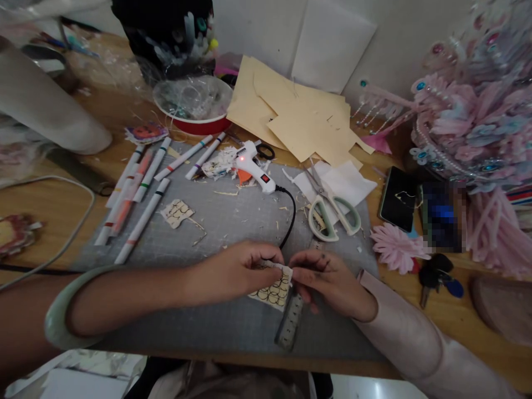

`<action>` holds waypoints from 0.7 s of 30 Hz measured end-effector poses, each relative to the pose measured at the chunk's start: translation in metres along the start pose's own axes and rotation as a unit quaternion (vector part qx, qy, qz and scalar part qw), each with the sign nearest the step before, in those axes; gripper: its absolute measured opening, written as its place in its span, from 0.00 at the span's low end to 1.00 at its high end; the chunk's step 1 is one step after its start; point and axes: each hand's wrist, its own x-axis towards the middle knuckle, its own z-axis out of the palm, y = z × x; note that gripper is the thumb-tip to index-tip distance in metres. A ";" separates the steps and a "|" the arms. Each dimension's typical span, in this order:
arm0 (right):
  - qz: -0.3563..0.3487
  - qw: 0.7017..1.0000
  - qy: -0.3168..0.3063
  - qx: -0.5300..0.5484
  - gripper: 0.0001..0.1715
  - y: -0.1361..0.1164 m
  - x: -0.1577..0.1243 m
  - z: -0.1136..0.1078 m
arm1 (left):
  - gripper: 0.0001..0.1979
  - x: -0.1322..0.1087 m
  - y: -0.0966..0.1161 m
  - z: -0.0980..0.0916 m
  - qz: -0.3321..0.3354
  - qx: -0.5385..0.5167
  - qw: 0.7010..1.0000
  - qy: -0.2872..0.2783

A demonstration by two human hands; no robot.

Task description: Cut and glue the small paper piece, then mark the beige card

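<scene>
Between my hands is a small cream paper piece (274, 293) with rows of black scale-like curves. My left hand (249, 269), a green bangle (62, 310) on its forearm, grips the piece with thumb on top and fingers behind. Thumb and fingertips of my right hand (326, 274) pinch together at the piece's right upper corner. Below them a clear ruler (290, 327) lies on the grey cutting mat (233, 327), partly hidden by my right hand. A similar patterned cutout (178, 213) lies to the left.
A white glue gun (255, 166) with a lit red light lies beyond my hands, its black cord running toward them. Scissors (328, 205) rest on white paper. Several markers (141, 221) lie left; cream card sheets (299, 119), a red-rimmed bowl (199, 126), phone (398, 199) and keys (434, 274) lie around.
</scene>
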 end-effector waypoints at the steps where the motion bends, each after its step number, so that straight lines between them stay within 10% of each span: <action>1: -0.001 1.000 -0.003 0.002 0.13 0.000 0.000 0.000 | 0.10 0.000 0.000 0.000 -0.002 0.000 1.000 -0.004; 21: 0.035 0.996 0.011 -0.080 0.14 -0.005 -0.001 0.003 | 0.10 0.001 0.001 -0.001 -0.019 0.053 0.998 -0.004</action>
